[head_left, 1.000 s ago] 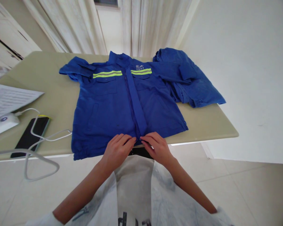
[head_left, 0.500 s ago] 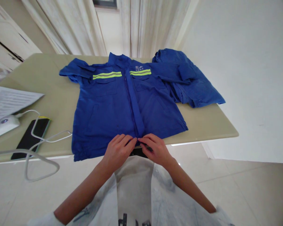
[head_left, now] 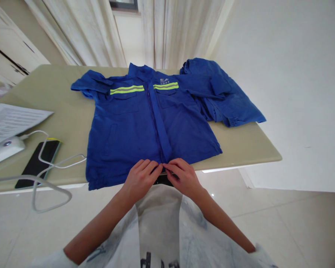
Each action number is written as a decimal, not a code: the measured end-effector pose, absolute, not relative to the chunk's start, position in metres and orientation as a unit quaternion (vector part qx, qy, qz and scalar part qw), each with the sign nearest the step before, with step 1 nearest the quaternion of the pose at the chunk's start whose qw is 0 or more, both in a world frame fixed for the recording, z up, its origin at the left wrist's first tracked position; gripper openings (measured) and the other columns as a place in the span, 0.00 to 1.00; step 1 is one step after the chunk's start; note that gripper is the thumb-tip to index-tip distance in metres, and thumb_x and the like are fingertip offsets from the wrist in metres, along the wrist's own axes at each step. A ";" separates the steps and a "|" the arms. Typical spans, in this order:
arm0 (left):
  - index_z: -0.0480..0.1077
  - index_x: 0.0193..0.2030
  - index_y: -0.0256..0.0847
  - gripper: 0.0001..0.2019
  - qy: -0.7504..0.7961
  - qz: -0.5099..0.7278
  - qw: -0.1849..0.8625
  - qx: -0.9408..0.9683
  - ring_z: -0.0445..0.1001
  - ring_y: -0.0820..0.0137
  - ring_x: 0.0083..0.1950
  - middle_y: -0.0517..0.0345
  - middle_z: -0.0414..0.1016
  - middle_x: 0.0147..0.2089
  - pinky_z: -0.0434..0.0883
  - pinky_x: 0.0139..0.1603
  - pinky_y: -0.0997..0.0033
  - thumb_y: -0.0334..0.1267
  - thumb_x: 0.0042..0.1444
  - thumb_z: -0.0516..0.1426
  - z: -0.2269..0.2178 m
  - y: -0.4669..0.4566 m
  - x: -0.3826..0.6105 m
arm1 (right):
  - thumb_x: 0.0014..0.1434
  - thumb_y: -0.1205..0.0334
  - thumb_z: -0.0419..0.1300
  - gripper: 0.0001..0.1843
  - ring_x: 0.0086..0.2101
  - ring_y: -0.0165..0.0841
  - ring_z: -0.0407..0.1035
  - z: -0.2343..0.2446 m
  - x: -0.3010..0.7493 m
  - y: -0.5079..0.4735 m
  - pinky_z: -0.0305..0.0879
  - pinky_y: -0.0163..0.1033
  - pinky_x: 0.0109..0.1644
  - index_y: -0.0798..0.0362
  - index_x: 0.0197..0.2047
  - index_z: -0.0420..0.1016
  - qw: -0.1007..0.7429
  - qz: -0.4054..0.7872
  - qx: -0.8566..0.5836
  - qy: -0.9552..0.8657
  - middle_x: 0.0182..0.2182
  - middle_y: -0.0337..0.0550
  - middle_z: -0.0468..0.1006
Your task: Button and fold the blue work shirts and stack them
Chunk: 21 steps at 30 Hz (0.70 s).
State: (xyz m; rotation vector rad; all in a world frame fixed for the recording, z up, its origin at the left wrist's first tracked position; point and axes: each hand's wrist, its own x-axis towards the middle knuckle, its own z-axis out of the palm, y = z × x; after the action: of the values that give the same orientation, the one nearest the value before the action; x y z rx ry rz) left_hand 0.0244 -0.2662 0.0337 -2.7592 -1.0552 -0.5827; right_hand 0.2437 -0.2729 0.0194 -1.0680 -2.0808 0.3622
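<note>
A blue work jacket [head_left: 123, 126] with yellow-green reflective chest stripes lies front up, its collar pointing away from me. Its front zipper [head_left: 155, 124] runs down the middle beside a loose flap. At the bottom hem, my left hand [head_left: 142, 178] pinches the jacket at the zipper's lower end. Opposite it, my right hand [head_left: 184, 176] pinches the same spot, thumb and forefinger pressed together, with the fingertips of both hands almost touching. The small zipper parts between the fingers are hidden.
Another blue garment [head_left: 237, 100] lies bunched at the right, partly under the jacket's sleeve. On the left are printed sheets [head_left: 13, 119], a white power strip [head_left: 5, 149], a dark phone [head_left: 40, 162] and a white cable [head_left: 53, 190] hanging past the edge of the table [head_left: 64, 108].
</note>
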 end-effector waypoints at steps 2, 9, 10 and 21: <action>0.75 0.51 0.37 0.09 -0.342 -0.184 0.074 -0.919 0.70 0.62 0.38 0.51 0.76 0.40 0.66 0.38 0.59 0.29 0.70 0.54 0.035 -0.265 0.024 | 0.69 0.70 0.59 0.14 0.42 0.36 0.77 0.021 0.244 -0.273 0.76 0.42 0.48 0.51 0.55 0.79 0.372 0.142 -0.418 -0.817 0.43 0.48 0.82; 0.75 0.53 0.33 0.10 -0.328 -0.205 0.090 -0.918 0.70 0.63 0.39 0.52 0.77 0.41 0.67 0.39 0.60 0.28 0.71 0.54 0.034 -0.267 0.023 | 0.71 0.71 0.58 0.09 0.38 0.37 0.75 0.025 0.243 -0.278 0.73 0.43 0.45 0.53 0.45 0.80 0.299 0.071 -0.413 -0.857 0.39 0.48 0.83; 0.75 0.53 0.33 0.10 -0.328 -0.209 0.093 -0.917 0.70 0.64 0.38 0.52 0.77 0.40 0.67 0.39 0.60 0.28 0.71 0.54 0.034 -0.268 0.023 | 0.71 0.71 0.58 0.09 0.38 0.37 0.74 0.025 0.242 -0.279 0.73 0.43 0.45 0.52 0.44 0.80 0.289 0.062 -0.415 -0.860 0.39 0.48 0.83; 0.75 0.51 0.37 0.09 -0.334 -0.190 0.080 -0.920 0.72 0.64 0.39 0.51 0.78 0.41 0.66 0.40 0.60 0.29 0.72 0.53 0.036 -0.269 0.022 | 0.72 0.63 0.62 0.07 0.38 0.36 0.75 0.013 0.251 -0.276 0.74 0.42 0.44 0.52 0.47 0.83 0.334 0.068 -0.425 -0.838 0.39 0.47 0.83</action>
State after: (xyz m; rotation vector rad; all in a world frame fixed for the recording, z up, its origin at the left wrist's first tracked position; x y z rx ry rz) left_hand 0.0216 -0.2694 0.0360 -2.7521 -0.9983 -0.5681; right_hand 0.2511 -0.2762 0.0134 -1.1094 -2.1880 0.1784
